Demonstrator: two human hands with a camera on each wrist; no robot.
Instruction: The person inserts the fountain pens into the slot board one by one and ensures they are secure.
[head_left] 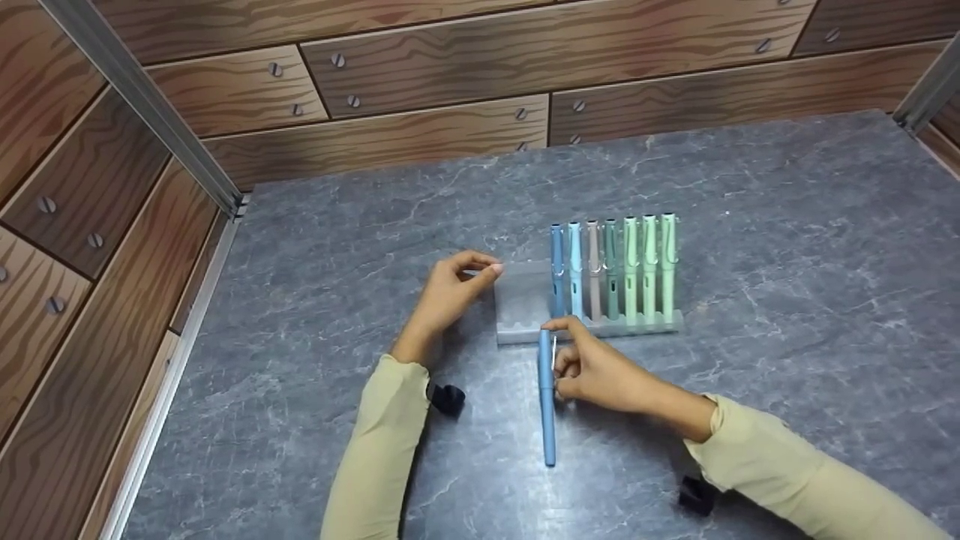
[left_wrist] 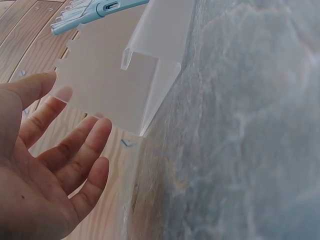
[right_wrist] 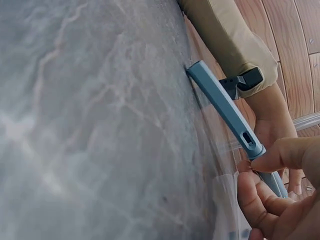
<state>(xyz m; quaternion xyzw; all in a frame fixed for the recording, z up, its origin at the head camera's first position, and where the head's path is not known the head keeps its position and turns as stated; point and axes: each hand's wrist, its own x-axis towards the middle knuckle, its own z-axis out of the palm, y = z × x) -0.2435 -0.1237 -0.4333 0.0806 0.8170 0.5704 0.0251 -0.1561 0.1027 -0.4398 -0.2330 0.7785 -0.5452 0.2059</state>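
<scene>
A clear plastic pen stand [head_left: 523, 298] stands on the table, with several pens upright in its right part. My left hand [head_left: 448, 291] pinches the stand's upper left corner between thumb and index finger; the other fingers [left_wrist: 82, 157] are spread near the clear sheet [left_wrist: 110, 75]. In front of the stand, my right hand [head_left: 604, 373] grips a blue pen [head_left: 547, 420] by its capped upper part. The pen's barrel [right_wrist: 220, 102] slants down toward me, its end close to the tabletop. Its cap end overlaps the stand's front lip in the head view.
Nearest the held pen in the row is a dark blue pen [head_left: 557, 270], then a light blue one [head_left: 575, 262], a greyish-pink one [head_left: 595, 270] and several green pens [head_left: 649, 270]. Wood-patterned walls [head_left: 450, 67] border the grey marbled table [head_left: 315, 285].
</scene>
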